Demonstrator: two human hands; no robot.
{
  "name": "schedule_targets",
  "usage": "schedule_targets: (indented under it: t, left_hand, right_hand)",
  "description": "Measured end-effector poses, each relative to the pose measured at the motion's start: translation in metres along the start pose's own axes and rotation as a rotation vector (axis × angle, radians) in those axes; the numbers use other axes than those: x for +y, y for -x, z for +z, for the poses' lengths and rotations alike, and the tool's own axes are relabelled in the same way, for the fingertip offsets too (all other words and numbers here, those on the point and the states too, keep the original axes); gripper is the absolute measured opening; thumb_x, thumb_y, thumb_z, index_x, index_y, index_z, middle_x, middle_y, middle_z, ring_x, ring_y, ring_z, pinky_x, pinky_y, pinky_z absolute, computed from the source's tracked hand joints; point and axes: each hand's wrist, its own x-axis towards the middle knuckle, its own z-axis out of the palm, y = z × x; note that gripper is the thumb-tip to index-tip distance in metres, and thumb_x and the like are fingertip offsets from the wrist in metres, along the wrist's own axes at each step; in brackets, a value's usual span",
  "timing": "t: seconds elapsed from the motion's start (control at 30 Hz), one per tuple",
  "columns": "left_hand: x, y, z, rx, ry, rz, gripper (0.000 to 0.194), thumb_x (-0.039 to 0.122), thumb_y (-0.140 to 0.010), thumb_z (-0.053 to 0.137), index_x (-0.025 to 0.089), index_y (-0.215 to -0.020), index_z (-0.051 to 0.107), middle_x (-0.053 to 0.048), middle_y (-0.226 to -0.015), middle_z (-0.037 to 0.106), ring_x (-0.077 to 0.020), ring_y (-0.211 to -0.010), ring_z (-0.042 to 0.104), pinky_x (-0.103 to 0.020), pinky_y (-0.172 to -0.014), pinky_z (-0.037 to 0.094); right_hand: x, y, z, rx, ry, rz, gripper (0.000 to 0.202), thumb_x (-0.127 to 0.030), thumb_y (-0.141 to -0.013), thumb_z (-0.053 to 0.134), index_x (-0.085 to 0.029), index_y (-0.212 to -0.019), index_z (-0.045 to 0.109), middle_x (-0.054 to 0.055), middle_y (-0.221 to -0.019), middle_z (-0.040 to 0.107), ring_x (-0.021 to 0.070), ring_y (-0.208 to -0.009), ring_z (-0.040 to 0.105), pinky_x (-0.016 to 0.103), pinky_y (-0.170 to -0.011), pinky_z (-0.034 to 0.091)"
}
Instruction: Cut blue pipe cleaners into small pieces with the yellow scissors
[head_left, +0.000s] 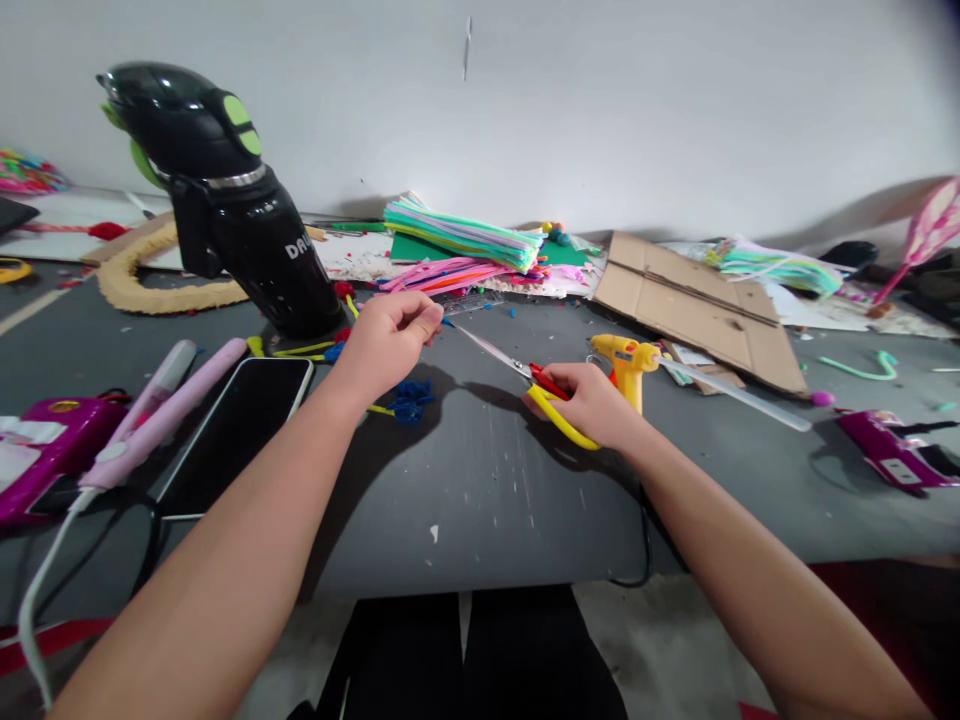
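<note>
Grey table (480, 520), scuffed and flecked w/ scraps, carrying everything. Biggest item: black bottle (225, 200) w/ green lid tabs, standing upright far L. Flat cardboard (697, 300) far R, near the wall. Dark phone (240, 430) lying face up, just L of the L forearm. Stack of pastel pipe cleaners (465, 235) at the back, well beyond both hands.

Work in hand, judged from the pose: lining up a snip, blades not yet around anything visible.

Left hand (386, 340) raised just off the table beside the bottle base. Grip pressed together, thumb against forefinger at approx. the R edge of the hand; whatever is pinched there too thin and blurred to tell.

Right hand (592, 405) low on the table, grip wrapped through the yellow and red loops of the scissors (517, 370). Blades pointing up and L, looking nearly together, tip right beside the L fingertips, touching or not: cannot tell.

So 2 hands well apart, joined only by the blade line; cutting end near the L pinch, handles deep in the R grip.

Any cut here, as a judgement, calling for blades spread first, the pinched bit held taut between them, and the L fingertips kept clear of the edge.

Yellow glue gun (626, 360) just behind the R hand, clear stick jutting R. Smallest: blue fuzzy piece (409, 400) on the table under the L hand, untouched.
</note>
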Motion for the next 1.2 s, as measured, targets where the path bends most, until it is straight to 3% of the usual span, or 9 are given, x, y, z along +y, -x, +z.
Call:
schedule_targets:
  t: [0.23, 0.43, 0.53, 0.8, 1.2]
  left_hand:
    - [0.0013, -0.0007, 0.0004, 0.002, 0.005, 0.001, 0.028, 0.035, -0.087, 0.054, 0.018, -0.065, 0.056, -0.002, -0.061, 0.054, -0.0134, -0.058, 0.046, -0.027, -0.056, 0.037]
    - [0.001, -0.0006, 0.0003, -0.003, 0.027, -0.01, 0.029, 0.037, -0.087, 0.054, 0.017, -0.066, 0.057, -0.002, -0.062, 0.055, -0.0128, -0.059, 0.047, -0.026, -0.057, 0.038]
    - [-0.0009, -0.0006, 0.0002, -0.009, 0.032, -0.001, 0.031, 0.039, -0.087, 0.055, 0.017, -0.066, 0.057, -0.001, -0.062, 0.055, -0.0125, -0.059, 0.047, -0.026, -0.057, 0.038]
    - [-0.0024, -0.0004, 0.0, -0.017, 0.007, -0.001, 0.031, 0.039, -0.087, 0.056, 0.017, -0.067, 0.059, -0.001, -0.061, 0.055, -0.0123, -0.058, 0.048, -0.025, -0.055, 0.038]
    - [-0.0024, 0.0003, 0.0011, -0.033, -0.011, 0.022, 0.029, 0.038, -0.087, 0.056, 0.017, -0.066, 0.059, -0.001, -0.06, 0.056, -0.0126, -0.058, 0.05, -0.025, -0.056, 0.04]
  right_hand:
    - [0.001, -0.0004, 0.0014, 0.003, -0.057, 0.019, 0.032, -0.045, -0.078, 0.063, -0.019, -0.064, 0.052, -0.003, -0.06, 0.043, 0.0117, -0.06, 0.038, 0.026, -0.055, 0.029]
    - [-0.0051, 0.0011, -0.0003, -0.026, -0.236, 0.053, 0.026, -0.042, -0.074, 0.069, -0.019, -0.071, 0.057, 0.004, -0.074, 0.066, 0.018, -0.07, 0.058, 0.028, -0.061, 0.042]
    - [-0.0067, 0.0017, -0.0014, -0.052, -0.263, 0.049, 0.022, -0.039, -0.075, 0.069, -0.019, -0.074, 0.059, 0.006, -0.081, 0.07, 0.0203, -0.076, 0.063, 0.03, -0.066, 0.045]
    - [-0.007, 0.0018, -0.0018, 0.007, -0.092, 0.025, 0.027, -0.044, -0.075, 0.065, -0.019, -0.068, 0.058, 0.002, -0.062, 0.057, 0.0155, -0.061, 0.048, 0.028, -0.054, 0.033]
    - [-0.002, -0.0003, -0.0016, -0.017, -0.006, -0.004, 0.024, -0.034, -0.078, 0.061, -0.019, -0.065, 0.047, -0.004, -0.062, 0.038, 0.0109, -0.06, 0.031, 0.028, -0.054, 0.022]
